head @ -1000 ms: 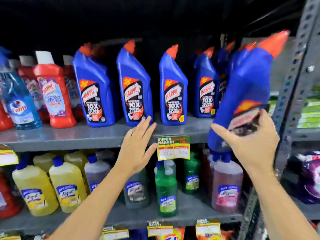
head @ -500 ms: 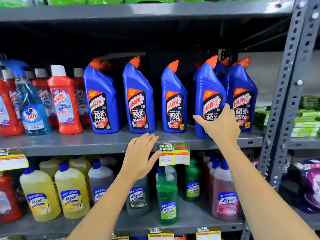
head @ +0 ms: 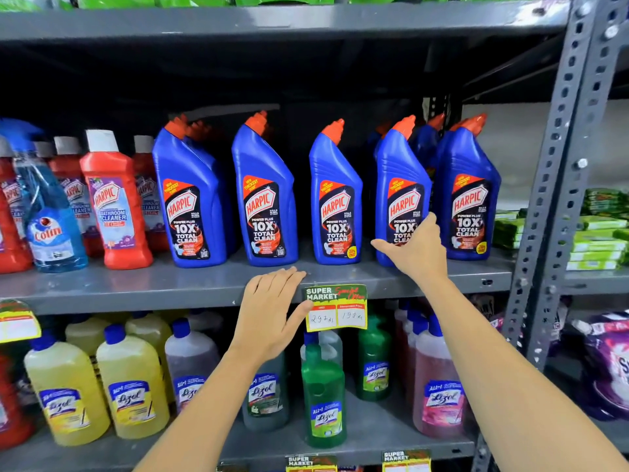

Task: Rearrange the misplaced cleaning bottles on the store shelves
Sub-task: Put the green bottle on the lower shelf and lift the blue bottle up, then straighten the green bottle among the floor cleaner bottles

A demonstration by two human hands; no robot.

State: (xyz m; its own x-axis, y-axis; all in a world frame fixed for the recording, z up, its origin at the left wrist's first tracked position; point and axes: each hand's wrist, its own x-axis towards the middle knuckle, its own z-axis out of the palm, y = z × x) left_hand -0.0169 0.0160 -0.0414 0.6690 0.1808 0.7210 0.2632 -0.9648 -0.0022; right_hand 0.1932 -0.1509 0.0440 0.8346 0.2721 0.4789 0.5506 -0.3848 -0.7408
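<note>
Several blue Harpic toilet-cleaner bottles with orange caps stand in a row on the grey middle shelf (head: 136, 287). My right hand (head: 417, 252) lies against the lower front of the fourth blue bottle (head: 401, 165), fingers apart and thumb pointing left, not wrapped around it. That bottle stands upright between the third bottle (head: 335, 199) and the fifth bottle (head: 466, 185). My left hand (head: 272, 311) rests flat on the shelf's front edge, holding nothing. Left of the blue row stand red Harpic bathroom cleaners (head: 115, 199) and a blue Colin spray bottle (head: 51, 226).
A price tag (head: 337, 308) hangs from the shelf edge beside my left hand. Below stand Lizol bottles: yellow (head: 132, 383), green (head: 323, 396), pink (head: 439, 390). A perforated steel upright (head: 558, 165) bounds the bay on the right, with green packs (head: 599, 240) and purple pouches (head: 609, 362) beyond.
A second ago my right hand held a blue bottle tilted in the air at the right. It now stands in the row, and the hand has slid down with its fingers loosened. My left hand stayed on the shelf edge.
</note>
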